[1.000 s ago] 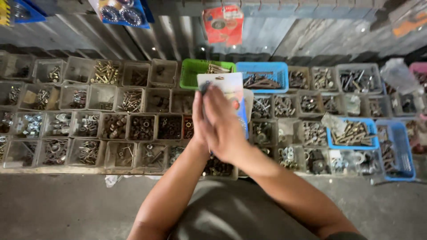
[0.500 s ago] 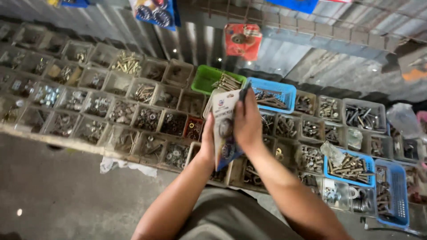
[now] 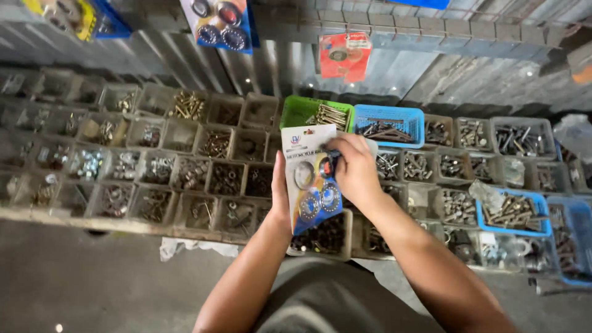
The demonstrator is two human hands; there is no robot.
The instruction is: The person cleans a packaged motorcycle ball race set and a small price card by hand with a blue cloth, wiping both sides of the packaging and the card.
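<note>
behind card [image 3: 311, 185], green basket [image 3: 297, 112]

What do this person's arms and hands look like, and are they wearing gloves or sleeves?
Both arms are bare from the elbows down: no sleeves show. The left hand and right hand wear no gloves, and no rings, watch or bracelets can be seen. The forearms look lean. Below them, a grey-green garment covers the person's body.

Blister card [image 3: 311, 179] of ring-shaped parts, white and blue, upright, tilted
</note>
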